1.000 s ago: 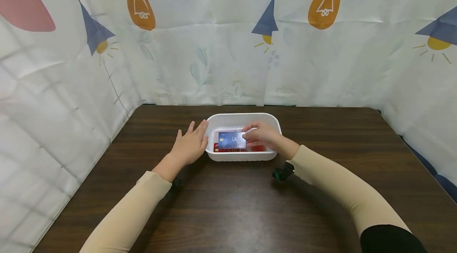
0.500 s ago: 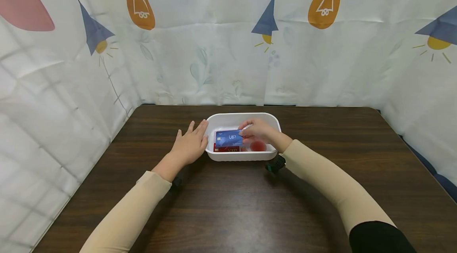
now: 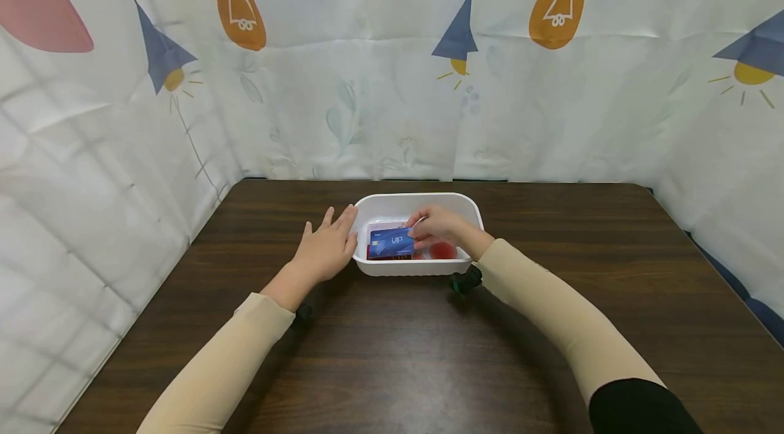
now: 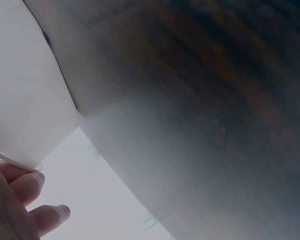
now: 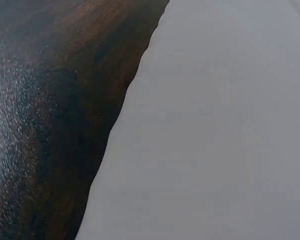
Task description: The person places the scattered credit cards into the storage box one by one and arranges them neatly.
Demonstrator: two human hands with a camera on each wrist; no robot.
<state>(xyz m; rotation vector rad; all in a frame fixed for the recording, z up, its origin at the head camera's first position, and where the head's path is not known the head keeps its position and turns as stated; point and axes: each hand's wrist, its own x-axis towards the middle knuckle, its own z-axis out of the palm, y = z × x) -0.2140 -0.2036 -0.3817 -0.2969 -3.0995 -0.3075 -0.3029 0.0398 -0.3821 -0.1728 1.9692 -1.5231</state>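
Observation:
A white plastic tray (image 3: 416, 269) sits on the table. My right hand (image 3: 444, 224) reaches inside it and pinches the right end of a blue VIP card (image 3: 390, 243) between thumb and fingers. Under that card lies a red card (image 3: 399, 258), mostly covered. A red round object (image 3: 443, 250) is below my right palm on the tray floor. With fingers spread and straight, my left hand (image 3: 322, 249) touches the tray's left rim; the left wrist view has its fingertips (image 4: 30, 186) right at the rim. The right wrist view has only the tray's outer wall (image 5: 200, 130) and the table.
The dark wooden table (image 3: 404, 352) extends around the tray on every side. Behind it hangs a white printed curtain (image 3: 392, 107), which also runs along the left and right. Dark bands with devices (image 3: 467, 280) sit at both wrists.
My right hand has moved a little left within the tray, taking the blue card left and lower over the red one. The red round object shows more. My left hand stays in place.

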